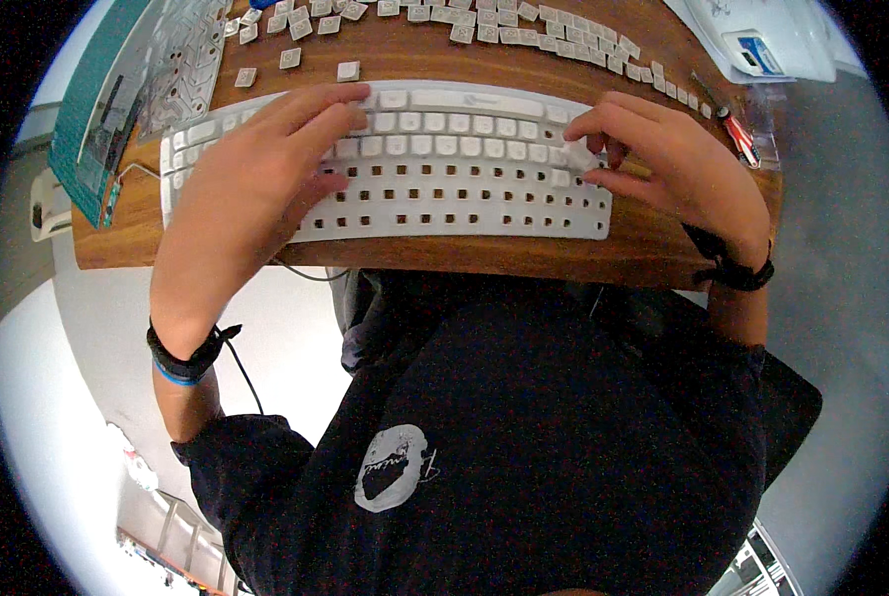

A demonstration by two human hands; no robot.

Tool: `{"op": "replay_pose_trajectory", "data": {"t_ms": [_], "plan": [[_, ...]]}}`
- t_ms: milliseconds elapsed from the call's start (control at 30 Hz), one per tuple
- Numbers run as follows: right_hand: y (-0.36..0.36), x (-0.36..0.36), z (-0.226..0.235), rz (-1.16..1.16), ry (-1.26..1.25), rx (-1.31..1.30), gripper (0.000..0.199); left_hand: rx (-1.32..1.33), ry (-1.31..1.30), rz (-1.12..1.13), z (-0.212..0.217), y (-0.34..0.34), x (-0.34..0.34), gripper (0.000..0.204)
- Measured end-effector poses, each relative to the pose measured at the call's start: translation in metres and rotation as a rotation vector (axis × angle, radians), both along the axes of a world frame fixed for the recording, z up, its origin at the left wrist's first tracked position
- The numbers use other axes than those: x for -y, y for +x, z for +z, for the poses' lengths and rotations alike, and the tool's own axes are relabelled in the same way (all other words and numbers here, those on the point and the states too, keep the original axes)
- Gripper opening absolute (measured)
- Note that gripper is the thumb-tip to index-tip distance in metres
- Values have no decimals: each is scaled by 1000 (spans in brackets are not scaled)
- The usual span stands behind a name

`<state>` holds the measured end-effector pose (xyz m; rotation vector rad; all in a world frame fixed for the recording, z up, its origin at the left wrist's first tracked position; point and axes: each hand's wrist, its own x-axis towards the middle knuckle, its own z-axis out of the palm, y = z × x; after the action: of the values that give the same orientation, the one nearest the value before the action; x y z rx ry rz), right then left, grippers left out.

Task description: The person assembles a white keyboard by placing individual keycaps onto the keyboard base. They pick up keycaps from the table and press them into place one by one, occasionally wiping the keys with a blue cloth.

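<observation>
A white keyboard [419, 230] lies across the wooden table in front of me. Its far rows carry white keycaps, while the nearer rows show bare dark sockets. My left hand [270, 154] rests over the left part of the keyboard, fingers and thumb apart, with nothing visible between them. At the right end, my right hand [653, 149] holds a larger white keycap [580, 156] between thumb and fingers, just over or touching the keyboard; the exact contact cannot be made out. A single small keycap [561, 179] sits below it.
Many loose keycaps [454, 16] lie in curved rows beyond the keyboard. A red-and-white screwdriver [738, 137] is at the right edge. A green mat [84, 149] and a clear circuit sheet [181, 74] lie at left. A white container [762, 25] stands far right.
</observation>
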<state>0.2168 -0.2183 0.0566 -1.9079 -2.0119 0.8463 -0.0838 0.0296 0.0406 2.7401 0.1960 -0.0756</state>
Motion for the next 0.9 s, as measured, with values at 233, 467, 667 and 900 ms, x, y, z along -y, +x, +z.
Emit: {"op": "replay_pose_trajectory", "data": {"t_ms": [233,467,667,900], "plan": [[-29,-36,21,53,-12,-13,35,58,-64,-10,-3,-12,-11,51],[-46,-48,22,40,-95,45,40,153,8,45,-6,-49,-36,58],[-30,-49,-13,70,-100,-7,48,123,-69,165,-24,-86,-42,65],[-64,-92,-16,197,-56,41,44,191,-212,229,-43,-115,-55,73]]}}
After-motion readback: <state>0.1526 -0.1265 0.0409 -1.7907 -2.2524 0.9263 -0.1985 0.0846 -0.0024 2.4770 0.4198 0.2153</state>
